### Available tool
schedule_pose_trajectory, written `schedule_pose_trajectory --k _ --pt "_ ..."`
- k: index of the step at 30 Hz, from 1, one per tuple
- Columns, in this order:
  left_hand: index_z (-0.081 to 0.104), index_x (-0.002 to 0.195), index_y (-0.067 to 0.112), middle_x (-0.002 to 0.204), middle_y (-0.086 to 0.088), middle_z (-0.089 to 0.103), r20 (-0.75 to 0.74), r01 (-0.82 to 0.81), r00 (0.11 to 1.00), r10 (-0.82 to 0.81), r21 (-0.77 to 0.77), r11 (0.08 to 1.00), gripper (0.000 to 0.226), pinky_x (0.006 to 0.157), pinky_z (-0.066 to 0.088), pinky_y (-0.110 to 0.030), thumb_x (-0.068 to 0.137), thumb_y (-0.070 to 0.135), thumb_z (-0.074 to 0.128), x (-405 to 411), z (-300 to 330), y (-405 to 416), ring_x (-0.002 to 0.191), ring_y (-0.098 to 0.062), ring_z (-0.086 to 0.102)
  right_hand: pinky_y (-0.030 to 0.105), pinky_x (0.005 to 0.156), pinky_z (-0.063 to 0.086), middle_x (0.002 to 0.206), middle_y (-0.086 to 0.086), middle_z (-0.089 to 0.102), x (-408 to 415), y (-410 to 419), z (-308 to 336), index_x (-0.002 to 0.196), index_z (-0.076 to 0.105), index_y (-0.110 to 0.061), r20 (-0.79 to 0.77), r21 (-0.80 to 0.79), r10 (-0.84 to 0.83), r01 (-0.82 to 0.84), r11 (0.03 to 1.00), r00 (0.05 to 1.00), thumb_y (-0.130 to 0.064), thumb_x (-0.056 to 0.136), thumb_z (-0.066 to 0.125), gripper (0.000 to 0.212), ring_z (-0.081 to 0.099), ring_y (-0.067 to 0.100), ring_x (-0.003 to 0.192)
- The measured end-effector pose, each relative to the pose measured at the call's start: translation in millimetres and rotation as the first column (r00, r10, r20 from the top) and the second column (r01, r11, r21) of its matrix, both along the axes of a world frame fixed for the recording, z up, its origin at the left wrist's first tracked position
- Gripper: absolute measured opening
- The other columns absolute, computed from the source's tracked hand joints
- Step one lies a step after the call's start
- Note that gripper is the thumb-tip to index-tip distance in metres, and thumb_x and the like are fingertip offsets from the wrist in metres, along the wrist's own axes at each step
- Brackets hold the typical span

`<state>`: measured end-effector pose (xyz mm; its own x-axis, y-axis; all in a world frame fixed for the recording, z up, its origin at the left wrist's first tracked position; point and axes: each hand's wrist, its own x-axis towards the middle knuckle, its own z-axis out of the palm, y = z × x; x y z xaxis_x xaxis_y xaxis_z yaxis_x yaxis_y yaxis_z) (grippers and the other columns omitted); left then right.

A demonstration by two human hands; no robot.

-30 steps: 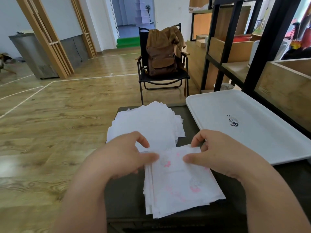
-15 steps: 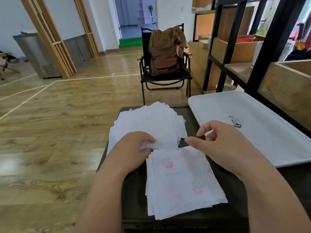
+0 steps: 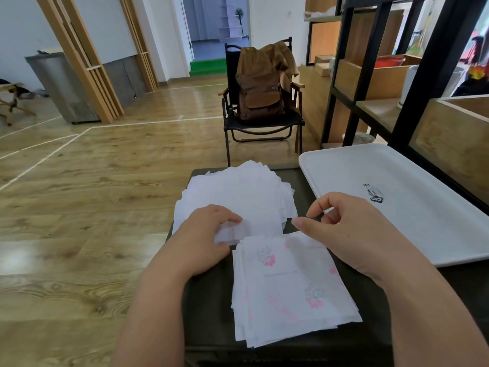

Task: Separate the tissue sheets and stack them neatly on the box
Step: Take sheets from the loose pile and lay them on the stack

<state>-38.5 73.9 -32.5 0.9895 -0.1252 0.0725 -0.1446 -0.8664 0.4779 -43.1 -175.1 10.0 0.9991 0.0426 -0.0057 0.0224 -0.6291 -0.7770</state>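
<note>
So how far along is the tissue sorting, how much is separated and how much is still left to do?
Done: a loose white pile of separated sheets lies at the far end of the dark box. In hand: the left hand holds a plain white sheet at that pile's near edge; the right hand hovers with nothing in it. Left: the pink-printed stack of tissues still looks thick, and the far pile is fanned, not neat.

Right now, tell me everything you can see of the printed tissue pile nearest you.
The printed tissue pile is a loose stack of thin white sheets with pink and grey motifs. It lies flat on the dark box, edges fanned unevenly along its left and near sides. Its far edge meets the plain white pile. The right hand hovers over its far right corner.
</note>
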Motion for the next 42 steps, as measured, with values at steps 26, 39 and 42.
schedule_pose_trajectory --k 26,39,42 --pt "0.062 0.125 0.035 0.131 0.019 0.048 0.104 0.011 0.994 -0.017 0.064 0.998 0.046 0.109 0.03 -0.024 0.083 0.016 0.066 5 -8 -3 0.132 -0.006 0.037 0.018 0.05 0.035 0.067 -0.007 0.055 -2 2 2 0.079 0.061 -0.031 0.001 -0.004 0.0 0.0 1.0 1.0 -0.054 0.076 0.071 0.026 0.052 0.006 0.057" --pt "0.069 0.08 0.031 0.077 0.023 0.067 0.306 -0.231 0.909 0.283 -0.197 0.953 0.013 0.062 0.036 -0.008 0.091 0.03 0.063 1 7 -16 0.078 0.002 0.058 0.011 0.04 0.037 0.071 -0.005 0.06 -2 2 1 0.079 0.061 -0.031 0.021 0.019 0.008 -0.009 1.0 1.0 -0.053 0.077 0.071 0.024 0.055 0.006 0.06" --pt "0.069 0.076 0.034 0.06 0.019 0.063 0.26 -0.244 0.835 0.485 -0.614 0.75 0.017 0.05 0.036 -0.01 0.092 0.034 0.064 -6 26 -22 0.051 0.001 0.052 0.016 0.051 0.039 0.074 -0.008 0.065 -2 4 4 0.08 0.061 -0.033 0.079 0.047 -0.005 0.001 0.999 0.997 -0.051 0.079 0.069 0.02 0.059 0.005 0.066"
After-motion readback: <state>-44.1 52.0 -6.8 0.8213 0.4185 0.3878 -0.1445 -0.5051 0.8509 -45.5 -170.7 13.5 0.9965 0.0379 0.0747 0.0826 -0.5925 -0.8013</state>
